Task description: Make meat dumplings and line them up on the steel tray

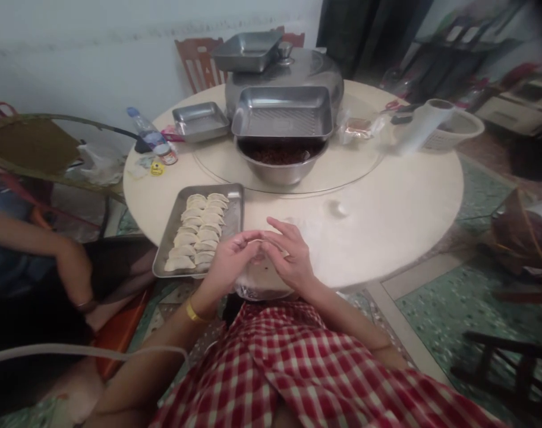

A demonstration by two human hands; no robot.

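Red-checked cloth (275,356) lies nearest, below the pale table (387,232). The left hand (232,255) and right hand (295,257) meet over the table's near edge: the left curls, its fingertips against the right's, which is half spread, one finger lifted. Whether they pinch anything I cannot tell. Dumplings (207,233) lie in two columns in the metal tray (236,214) beside the left hand. Shaping another seems the step in hand, the next move likely calling for even pressure along its seam.

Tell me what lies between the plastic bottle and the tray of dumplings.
In the head view: a small jar and a small yellow item, close by the plastic bottle. Beyond them, bare tabletop runs to the tray of dumplings.
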